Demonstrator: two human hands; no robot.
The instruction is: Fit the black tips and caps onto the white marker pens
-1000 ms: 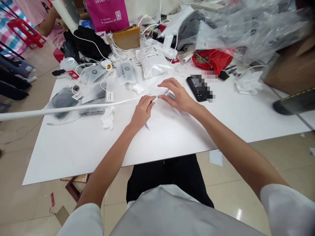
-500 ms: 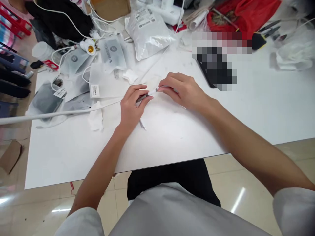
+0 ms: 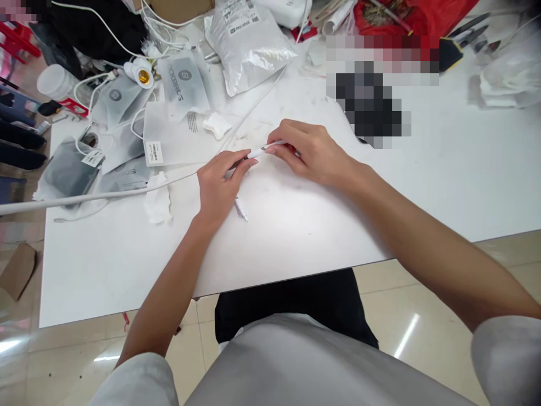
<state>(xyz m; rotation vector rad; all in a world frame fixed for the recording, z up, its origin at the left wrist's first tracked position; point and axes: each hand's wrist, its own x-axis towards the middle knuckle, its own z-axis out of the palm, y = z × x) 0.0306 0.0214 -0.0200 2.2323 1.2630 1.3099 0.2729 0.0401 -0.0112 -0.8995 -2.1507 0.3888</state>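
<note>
Over the middle of the table, my left hand (image 3: 220, 183) is closed around a slim white piece with grey ends (image 3: 255, 153), like a cable connector; its exact kind is unclear. A dark part of it shows between the left thumb and fingers. My right hand (image 3: 315, 151) pinches a thin whitish cable (image 3: 276, 142) at the far end of this piece. Part of the piece is hidden by the fingers. Below the left palm, a white strip-like end (image 3: 242, 210) sticks out over the table. A long white cable (image 3: 114, 194) runs from the left edge behind my left hand.
Frosted plastic pouches (image 3: 183, 82) and crumpled white scraps (image 3: 158, 197) lie to the left. A stuffed white parcel bag (image 3: 251, 48) is at the back, near a lamp socket (image 3: 139, 73). A pixelated dark object (image 3: 372, 104) lies right of my hands, with a red bag (image 3: 439, 20) behind.
The view has shifted slightly, so the table items appear a little higher and further left. Both hands keep their grip on the white piece, with only small finger movements.
</note>
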